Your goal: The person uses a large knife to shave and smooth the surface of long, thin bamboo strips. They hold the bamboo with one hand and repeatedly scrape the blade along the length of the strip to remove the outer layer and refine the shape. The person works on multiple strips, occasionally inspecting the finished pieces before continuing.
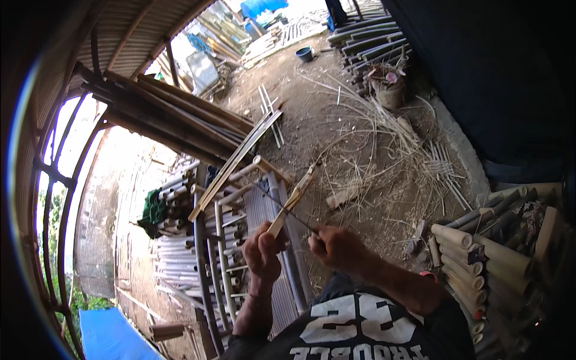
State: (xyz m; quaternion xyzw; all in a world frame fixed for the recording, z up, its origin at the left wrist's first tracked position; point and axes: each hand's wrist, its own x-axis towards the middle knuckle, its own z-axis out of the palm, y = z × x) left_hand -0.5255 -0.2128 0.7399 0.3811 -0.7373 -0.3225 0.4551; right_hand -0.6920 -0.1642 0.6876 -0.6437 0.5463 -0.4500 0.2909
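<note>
Nearest the camera was the person's black shirt (pixel 360 330) with white print, and just above it the left hand (pixel 262 249) was closed around the lower end of a pale bamboo strip (pixel 292 201), which rose slanting up and to the right. The right hand (pixel 339 247), just right of the strip, was closed on the handle of a thin dark blade (pixel 282 207) that crossed the strip. Behind the strip stood a bamboo frame (pixel 234 240), and to the far right of it lay stacked bamboo poles (pixel 480 252).
</note>
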